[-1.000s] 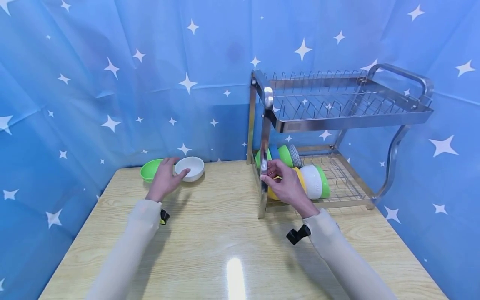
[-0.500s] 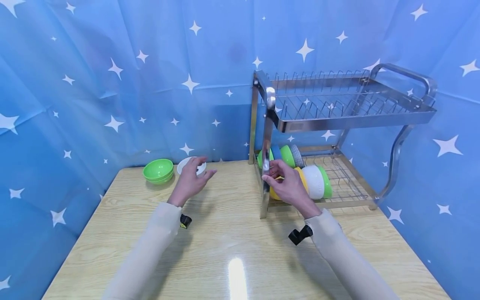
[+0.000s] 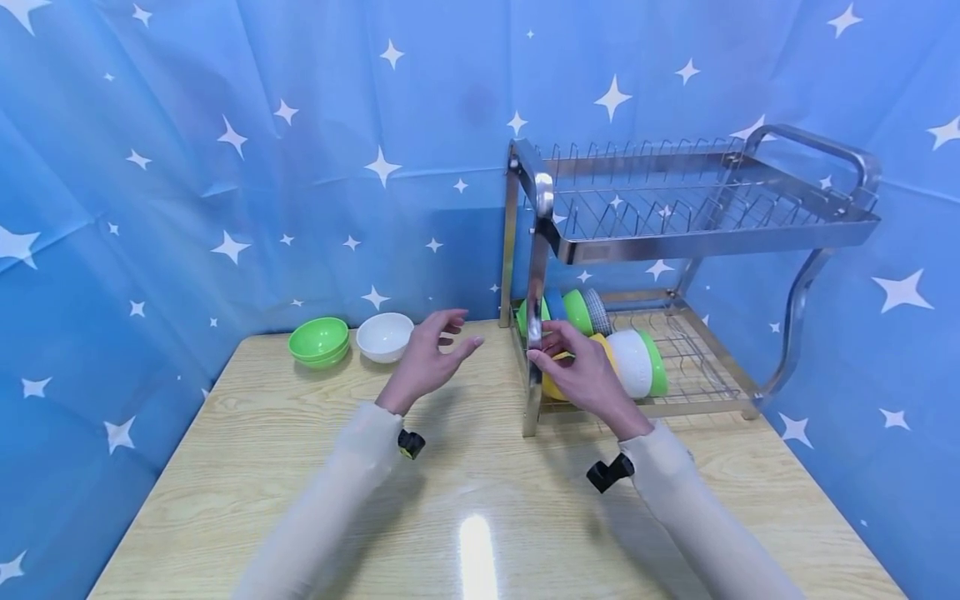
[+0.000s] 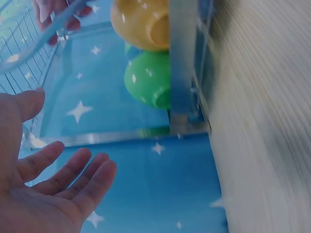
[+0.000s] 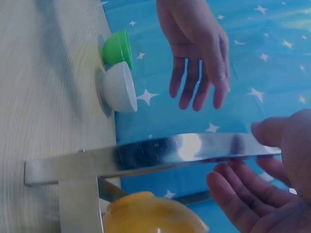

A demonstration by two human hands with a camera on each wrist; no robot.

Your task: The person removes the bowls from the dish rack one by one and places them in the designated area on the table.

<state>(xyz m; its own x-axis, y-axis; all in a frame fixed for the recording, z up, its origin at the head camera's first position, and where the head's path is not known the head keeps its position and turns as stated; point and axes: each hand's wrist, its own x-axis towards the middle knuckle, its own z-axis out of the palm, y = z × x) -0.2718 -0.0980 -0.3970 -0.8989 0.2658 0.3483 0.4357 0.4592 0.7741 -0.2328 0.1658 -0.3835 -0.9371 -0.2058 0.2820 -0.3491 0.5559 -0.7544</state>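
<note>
Head view: right hand [image 3: 587, 375] partly hides yellow bowls [image 3: 553, 389]

It pinches the post [image 3: 536, 292] of the dish rack [image 3: 720, 242]; the bowls lie on its lower shelf [image 3: 697, 406]. The left hand [image 3: 429, 358] hovers, spread wide, between rack and white bowl [image 3: 385, 337].

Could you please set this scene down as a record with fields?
surface: pale wood-grain table
at right: two-tier silver metal dish rack
at left: nested round green bowls, round white bowl beside, upright
lower tier: round yellow, white, green and blue bowls, on their sides
left hand: holds nothing, between upright white bowl and rack in head view
right hand: pinches the rack's front-left metal post
</note>
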